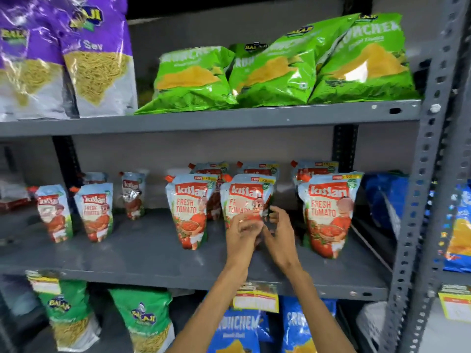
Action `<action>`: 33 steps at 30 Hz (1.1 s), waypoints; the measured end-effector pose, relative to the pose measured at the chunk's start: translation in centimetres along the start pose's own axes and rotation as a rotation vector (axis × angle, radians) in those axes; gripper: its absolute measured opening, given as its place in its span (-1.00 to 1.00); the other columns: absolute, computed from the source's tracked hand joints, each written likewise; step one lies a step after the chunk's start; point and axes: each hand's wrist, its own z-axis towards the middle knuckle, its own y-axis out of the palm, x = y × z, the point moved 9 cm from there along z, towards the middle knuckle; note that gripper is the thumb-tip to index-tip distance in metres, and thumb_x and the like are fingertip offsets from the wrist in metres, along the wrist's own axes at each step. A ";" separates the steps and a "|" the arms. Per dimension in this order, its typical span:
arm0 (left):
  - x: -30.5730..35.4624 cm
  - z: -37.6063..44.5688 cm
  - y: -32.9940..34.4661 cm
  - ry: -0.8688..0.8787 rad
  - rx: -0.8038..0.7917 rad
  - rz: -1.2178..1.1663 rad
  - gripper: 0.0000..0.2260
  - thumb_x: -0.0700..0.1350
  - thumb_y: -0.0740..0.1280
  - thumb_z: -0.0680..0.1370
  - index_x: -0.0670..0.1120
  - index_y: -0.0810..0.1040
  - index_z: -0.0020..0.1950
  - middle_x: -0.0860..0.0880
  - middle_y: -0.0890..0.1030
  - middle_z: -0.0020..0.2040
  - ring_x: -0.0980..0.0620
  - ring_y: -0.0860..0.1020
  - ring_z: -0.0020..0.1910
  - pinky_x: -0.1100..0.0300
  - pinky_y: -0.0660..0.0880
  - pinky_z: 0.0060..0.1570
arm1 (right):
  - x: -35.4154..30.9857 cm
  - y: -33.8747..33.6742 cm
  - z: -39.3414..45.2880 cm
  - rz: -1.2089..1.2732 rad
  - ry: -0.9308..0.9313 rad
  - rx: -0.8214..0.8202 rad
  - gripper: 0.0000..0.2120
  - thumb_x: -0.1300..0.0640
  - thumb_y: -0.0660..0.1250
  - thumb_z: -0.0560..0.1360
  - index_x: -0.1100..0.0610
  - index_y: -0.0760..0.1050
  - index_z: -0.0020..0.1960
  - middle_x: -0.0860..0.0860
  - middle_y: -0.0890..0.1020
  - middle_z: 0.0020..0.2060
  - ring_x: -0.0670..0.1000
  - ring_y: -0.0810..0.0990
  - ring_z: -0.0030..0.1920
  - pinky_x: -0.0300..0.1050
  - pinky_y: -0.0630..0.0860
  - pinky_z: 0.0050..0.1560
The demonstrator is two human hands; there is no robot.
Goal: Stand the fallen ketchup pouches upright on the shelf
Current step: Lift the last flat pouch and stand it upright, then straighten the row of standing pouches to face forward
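A: Item one, middle shelf (pixel 153 250)?

B: Ketchup pouches, all standing. Three small at left, larger ones centre and right in two rows. Your left hand (pixel 242 231) and right hand (pixel 277 225) meet at the lower part of the front centre pouch (pixel 246 197); it's upright, between two front neighbours.

A: Fingers?

B: Curled around its lower sides, both hands; blurred, so the firmness of your grip can't be told.

A: Above?

B: Green snack bags (pixel 280 70), leaning.

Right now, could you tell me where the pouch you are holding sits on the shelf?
The held pouch stands upright at the front of the middle shelf, right of centre, between two other front-row pouches, with both hands at its base.
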 end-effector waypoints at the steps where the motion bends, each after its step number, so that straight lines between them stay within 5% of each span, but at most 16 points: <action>1: 0.3 0.9 -1.6 0.063 0.038 0.093 -0.74 -0.21 0.45 0.52 0.02 0.55 0.15 -0.05 0.64 0.08 0.01 0.62 0.04 0.24 0.61 -0.08 | 0.7 1.4 0.6 0.054 0.060 -0.035 -0.53 0.12 0.38 0.50 0.11 0.32 0.36 0.01 0.51 0.22 -0.03 0.53 0.21 -0.10 0.50 0.21; 4: -0.3 2.7 -5.5 0.132 0.172 0.394 -0.57 -0.11 0.49 0.47 0.08 0.45 0.28 0.07 0.47 0.17 -0.01 0.50 0.25 0.03 0.50 0.26 | 2.0 3.7 1.7 0.171 0.169 -0.118 -0.53 0.11 0.40 0.50 0.16 0.34 0.34 -0.04 0.58 0.16 -0.06 0.58 0.16 -0.31 0.54 0.10; 7: -2.2 4.3 -6.6 0.002 0.065 0.392 -0.36 -0.10 0.49 0.47 -0.02 0.30 0.49 -0.03 0.46 0.35 -0.06 0.44 0.38 -0.08 0.40 0.40 | 2.6 4.6 1.7 0.223 0.187 -0.165 -0.62 0.18 0.38 0.51 0.17 0.40 0.30 -0.05 0.61 0.10 -0.20 0.61 0.07 -0.28 0.56 0.13; 10: -2.7 5.5 -6.3 0.011 -0.100 0.385 -0.36 -0.06 0.48 0.50 -0.04 0.30 0.52 -0.09 0.51 0.39 -0.04 0.50 0.34 0.11 0.48 0.29 | 3.9 5.0 1.7 0.273 0.226 -0.163 -0.60 0.18 0.38 0.51 0.17 0.41 0.33 0.05 0.60 0.20 -0.14 0.61 0.13 -0.14 0.55 0.21; 14: -2.6 5.8 -6.6 0.062 -0.135 0.431 -0.38 -0.05 0.49 0.49 -0.03 0.33 0.50 -0.01 0.55 0.22 0.16 0.54 0.11 0.52 0.46 -0.12 | 4.4 4.7 1.7 0.301 0.222 -0.134 -0.61 0.19 0.38 0.51 0.16 0.41 0.31 0.07 0.60 0.20 -0.03 0.60 0.18 -0.24 0.57 0.10; 19: -3.8 6.0 -5.5 0.089 -0.140 0.443 -0.41 -0.04 0.54 0.43 0.03 0.41 0.41 -0.09 0.66 0.17 0.10 0.63 0.10 0.37 0.52 -0.04 | 4.9 2.8 0.9 0.356 0.190 -0.106 -0.67 0.23 0.34 0.53 0.15 0.41 0.29 0.01 0.63 0.15 -0.10 0.63 0.14 -0.25 0.58 0.06; 33: -3.4 5.3 -4.2 0.115 -0.098 0.417 -0.50 -0.04 0.54 0.44 0.11 0.41 0.31 -0.01 0.65 0.14 0.15 0.62 0.09 0.34 0.54 -0.06 | 5.4 2.0 1.5 0.391 0.148 -0.115 -0.70 0.23 0.34 0.53 0.05 0.44 0.24 -0.03 0.64 0.14 -0.07 0.63 0.16 -0.19 0.58 0.12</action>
